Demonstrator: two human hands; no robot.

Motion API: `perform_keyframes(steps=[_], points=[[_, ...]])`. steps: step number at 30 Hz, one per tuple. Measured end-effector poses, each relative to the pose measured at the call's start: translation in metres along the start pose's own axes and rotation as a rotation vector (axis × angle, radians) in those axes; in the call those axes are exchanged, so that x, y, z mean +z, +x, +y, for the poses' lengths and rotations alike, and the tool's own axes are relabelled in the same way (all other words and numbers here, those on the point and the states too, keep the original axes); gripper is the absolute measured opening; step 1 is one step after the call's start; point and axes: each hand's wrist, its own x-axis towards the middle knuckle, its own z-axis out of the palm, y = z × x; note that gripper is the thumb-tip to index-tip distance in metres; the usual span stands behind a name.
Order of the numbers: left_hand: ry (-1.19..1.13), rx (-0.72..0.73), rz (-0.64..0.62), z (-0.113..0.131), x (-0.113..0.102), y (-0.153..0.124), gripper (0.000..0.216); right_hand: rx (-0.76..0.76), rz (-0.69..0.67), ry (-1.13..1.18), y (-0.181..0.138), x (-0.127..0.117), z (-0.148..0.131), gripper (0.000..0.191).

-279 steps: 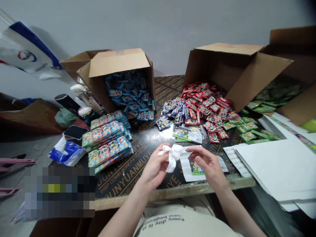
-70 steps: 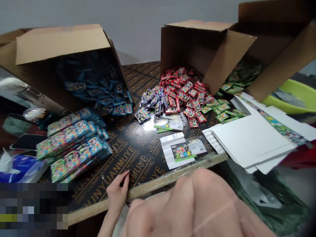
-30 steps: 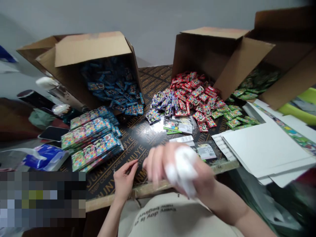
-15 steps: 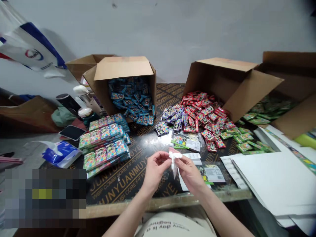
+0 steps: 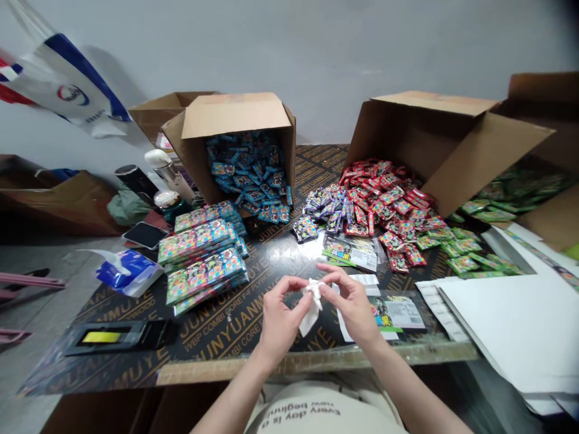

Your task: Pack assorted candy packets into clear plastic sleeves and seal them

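Note:
A crumpled white tissue is pinched between both hands above the near edge of the dark table. My left hand grips it with thumb and bent fingers, its lower end hanging toward the table. My right hand meets it from the other side, thumb and fingertips at the tissue's bunched top. Beyond my hands lie a flat printed plastic bag and, under the right wrist, a second printed bag. White paper slips lie partly hidden behind my right hand.
Stacked strips of colourful packets stand left, near a blue tissue pack and a tape dispenser. Cartons spill blue packets and red packets. Purple packets, green packets and white sheets are also on the table.
The tissue is more bunched, and its hanging end has swung left. My right fingers have lifted and spread somewhat. The view has shifted left, showing the tape dispenser.

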Motion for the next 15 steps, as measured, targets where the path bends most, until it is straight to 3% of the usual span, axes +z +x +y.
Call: perform_keyframes(steps=[4, 6, 11, 15], points=[[-0.477, -0.253, 0.001, -0.008, 0.001, 0.008, 0.016, 0.101, 0.043, 0.154, -0.001, 0.0, 0.004, 0.011], [-0.601, -0.34, -0.016, -0.01, 0.001, 0.011, 0.017, 0.104, 0.059, 0.143, -0.002, -0.003, 0.005, 0.013], [-0.479, -0.259, 0.065, -0.016, 0.002, 0.01, 0.019, -0.129, 0.088, -0.18, -0.007, -0.009, -0.003, 0.029], [-0.401, -0.224, 0.051, -0.025, 0.0, 0.011, 0.018, -0.045, -0.004, -0.341, -0.01, -0.004, -0.006, 0.028]])
